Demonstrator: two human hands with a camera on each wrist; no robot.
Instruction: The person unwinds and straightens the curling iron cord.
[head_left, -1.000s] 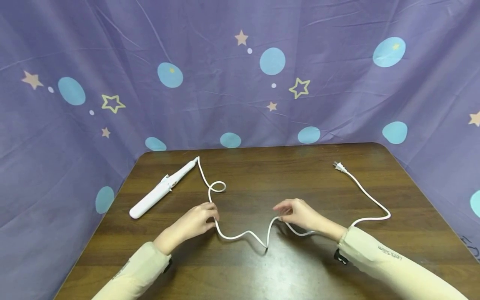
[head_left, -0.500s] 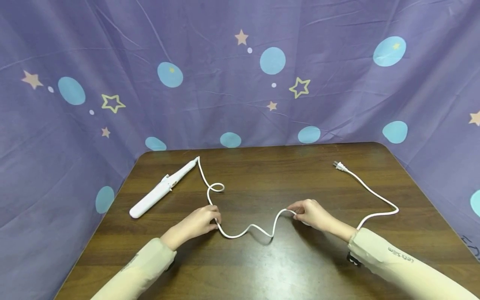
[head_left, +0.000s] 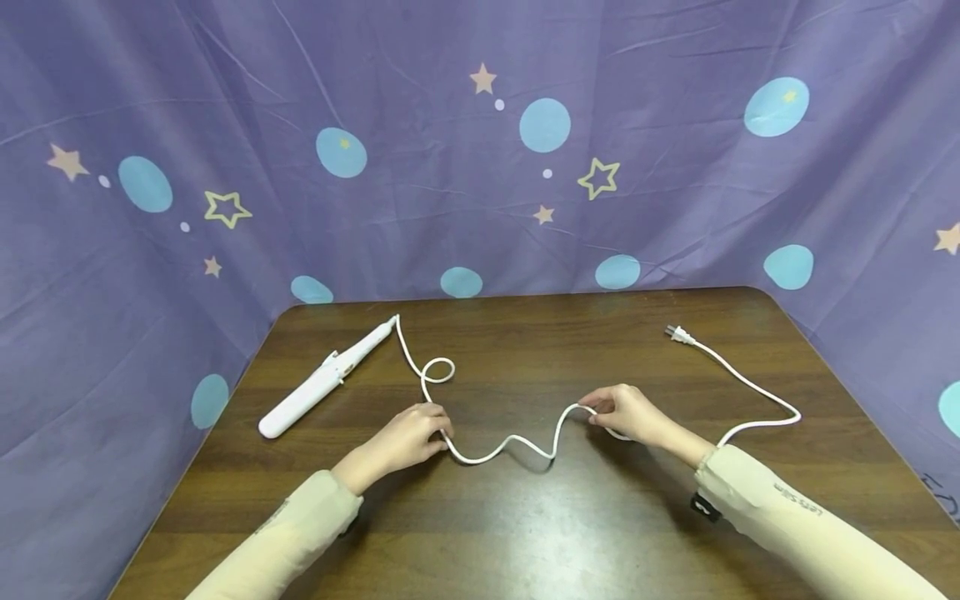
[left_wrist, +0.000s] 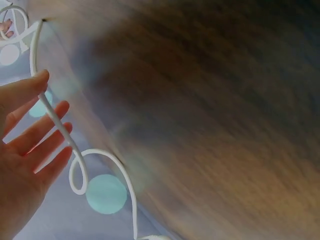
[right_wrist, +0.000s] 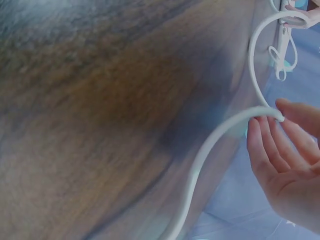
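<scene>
Cord (head_left: 510, 442) sagging crosswise on table (head_left: 525, 533) between left hand (head_left: 408, 437) and right hand (head_left: 626, 414), each pinching it with thumb and fingers, with hair straightener (head_left: 322, 379) far-left and plug (head_left: 678, 335) far-right beyond them.

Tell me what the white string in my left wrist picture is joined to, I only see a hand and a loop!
Observer: It is a cord running from a white hair iron that lies at the table's far left.
Operator: Where does the other end go?
Observer: It ends in a plug lying loose at the far right, plugged into nothing.
Operator: Is another hand on it?
Observer: Yes, the right hand pinches the cord at a bend, while the left hand holds it nearer the iron.
Operator: Is it pulled tight?
Observer: No, it sags in a wavy line between the hands.
</scene>
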